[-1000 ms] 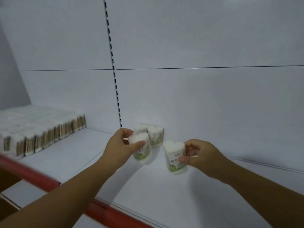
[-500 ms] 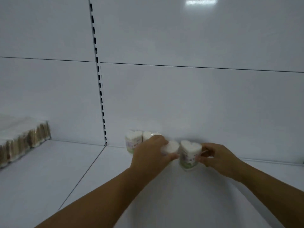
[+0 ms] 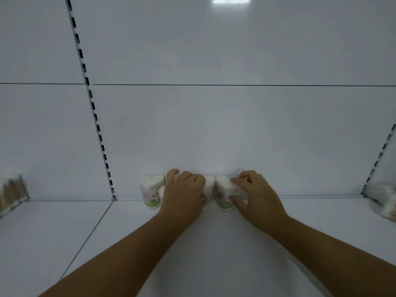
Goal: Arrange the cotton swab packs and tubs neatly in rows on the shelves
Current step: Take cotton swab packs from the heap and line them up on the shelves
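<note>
Several heart-shaped clear tubs of white cotton swabs stand in a row against the back wall of the white shelf (image 3: 214, 243). The leftmost tub (image 3: 151, 192) stands free, with a second one half hidden behind my left hand (image 3: 183, 195). That hand curls over a tub (image 3: 209, 189) and grips it from above. My right hand (image 3: 255, 196) holds the rightmost tub (image 3: 224, 192) between thumb and fingers. The two held tubs stand side by side on the shelf, almost touching.
A stack of cotton swab packs with wooden sticks (image 3: 12, 191) lies at the far left of the shelf. More clear packs (image 3: 383, 200) lie at the far right. Slotted uprights (image 3: 92, 103) run up the back wall.
Both hands have carried their tubs back to the wall and set them down beside the standing tubs. The view has shifted right, bringing the right-hand packs into sight.
</note>
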A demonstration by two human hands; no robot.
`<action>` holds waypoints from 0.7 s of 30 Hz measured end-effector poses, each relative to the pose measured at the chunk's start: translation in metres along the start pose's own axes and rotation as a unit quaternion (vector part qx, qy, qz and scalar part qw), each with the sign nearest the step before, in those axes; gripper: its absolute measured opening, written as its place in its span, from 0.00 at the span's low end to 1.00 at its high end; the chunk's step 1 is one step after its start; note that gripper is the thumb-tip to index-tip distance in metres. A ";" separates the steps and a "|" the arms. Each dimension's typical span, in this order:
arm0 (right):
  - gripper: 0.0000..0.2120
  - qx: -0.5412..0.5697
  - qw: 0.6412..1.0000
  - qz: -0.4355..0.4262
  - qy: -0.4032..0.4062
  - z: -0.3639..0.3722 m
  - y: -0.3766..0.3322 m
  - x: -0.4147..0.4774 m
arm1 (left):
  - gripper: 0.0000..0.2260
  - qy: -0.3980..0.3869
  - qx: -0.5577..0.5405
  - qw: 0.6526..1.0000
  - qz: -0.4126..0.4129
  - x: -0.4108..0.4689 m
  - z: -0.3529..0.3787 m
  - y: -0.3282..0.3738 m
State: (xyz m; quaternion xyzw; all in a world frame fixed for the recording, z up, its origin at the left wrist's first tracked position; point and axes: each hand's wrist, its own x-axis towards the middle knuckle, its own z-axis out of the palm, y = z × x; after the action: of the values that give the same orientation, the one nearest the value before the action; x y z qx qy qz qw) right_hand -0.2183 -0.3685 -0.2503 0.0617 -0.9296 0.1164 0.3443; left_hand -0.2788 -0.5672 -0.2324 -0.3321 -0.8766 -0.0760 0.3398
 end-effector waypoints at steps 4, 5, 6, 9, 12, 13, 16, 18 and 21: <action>0.25 -0.029 0.998 -0.013 -0.053 -0.001 0.004 0.006 | 0.17 -0.049 0.007 0.999 -0.010 0.006 0.003 -0.007; 0.27 -0.037 0.997 -0.024 -0.066 -0.003 0.004 0.004 | 0.17 -0.057 0.002 0.998 -0.001 0.008 0.003 -0.009; 0.30 -0.040 0.995 -0.028 -0.084 -0.006 0.007 0.000 | 0.16 -0.062 -0.012 0.998 0.006 0.008 0.002 -0.009; 0.35 -0.020 0.988 -0.030 -0.151 -0.027 0.020 -0.018 | 0.18 -0.041 -0.045 0.998 0.021 0.005 -0.005 -0.008; 0.29 -0.042 0.989 -0.064 -0.129 -0.060 0.045 -0.040 | 0.18 0.054 -0.075 0.993 0.076 0.014 -0.017 0.009; 0.27 -0.055 0.989 -0.058 -0.126 -0.073 0.057 -0.048 | 0.17 0.079 -0.104 0.986 0.107 0.024 -0.021 0.025; 0.23 -0.088 0.986 0.010 -0.141 -0.118 0.098 -0.072 | 0.14 0.078 -0.211 0.961 0.162 0.054 -0.029 0.100; 0.21 -0.113 0.982 0.058 -0.142 -0.146 0.124 -0.093 | 0.13 0.025 -0.286 0.942 0.177 0.065 -0.021 0.155; 0.17 -0.139 0.976 0.108 -0.127 -0.182 0.151 -0.133 | 0.12 -0.048 -0.332 0.917 0.213 0.073 0.013 0.227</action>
State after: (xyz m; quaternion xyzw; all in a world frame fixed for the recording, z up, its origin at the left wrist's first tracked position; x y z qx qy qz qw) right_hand -0.0333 -0.1714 -0.2298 -0.0736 -0.9740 0.0143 0.2139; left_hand -0.1820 -0.3497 -0.2163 -0.6081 -0.7245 -0.2729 0.1756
